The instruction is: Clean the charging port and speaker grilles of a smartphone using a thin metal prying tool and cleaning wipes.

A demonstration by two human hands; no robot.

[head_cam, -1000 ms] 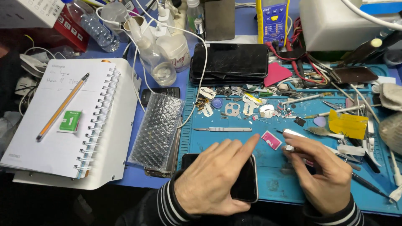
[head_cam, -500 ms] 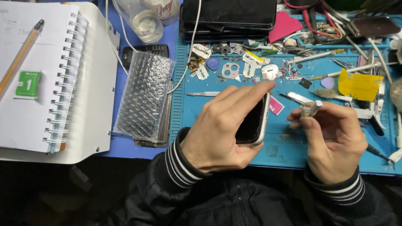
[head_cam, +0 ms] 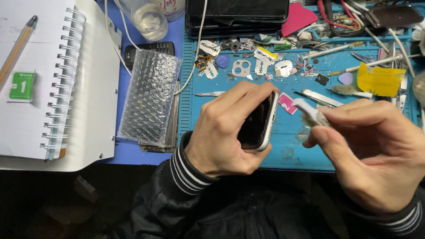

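Between left-hand fingers (head_cam: pixel 248 95), phone (head_cam: pixel 259 126); right hand (head_cam: pixel 367 150) just beside

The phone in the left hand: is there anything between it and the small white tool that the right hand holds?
Nothing visible. The left hand holds the phone on its edge above the blue mat. The right hand holds the white tool just beside the phone's side; only open air lies between them.
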